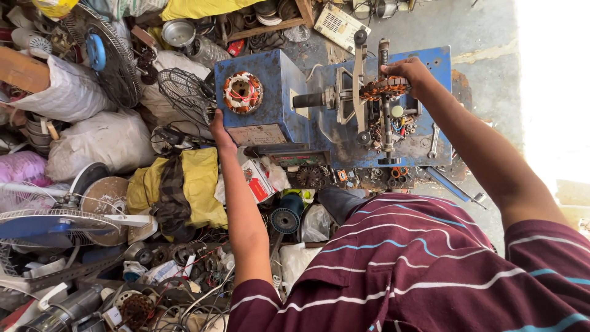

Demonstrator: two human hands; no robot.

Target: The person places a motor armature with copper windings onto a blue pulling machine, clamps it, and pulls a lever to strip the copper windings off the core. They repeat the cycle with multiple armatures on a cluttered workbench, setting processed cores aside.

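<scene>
Fingers (393, 69) of the right hand (409, 72) curl down over a copper-wound stator (384, 88) mounted on the spindle of a blue winding machine (332, 104), closed on its top edge so the coil sits under the palm. That stator is at the middle of the machine's open bed, just right of the black shaft (309, 99) that sticks out of the blue box.

The left hand (219, 131) is pressed flat against the left side of that box, fingers straight and together; whether it grips anything there I cannot tell, as the box edge hides the fingertips. A second stator (242, 92), wrapped in red and white, is set in the box face just right of that hand.

A spanner (434, 141) lies on the bed to the right of the spindle, with small bolts and parts scattered near it. Left of the machine lie white sacks (101, 142), a wire fan guard (184, 92), a yellow cloth (200, 184) and a white fan (58, 222). The person's maroon striped shirt (418, 270) fills the lower right.
</scene>
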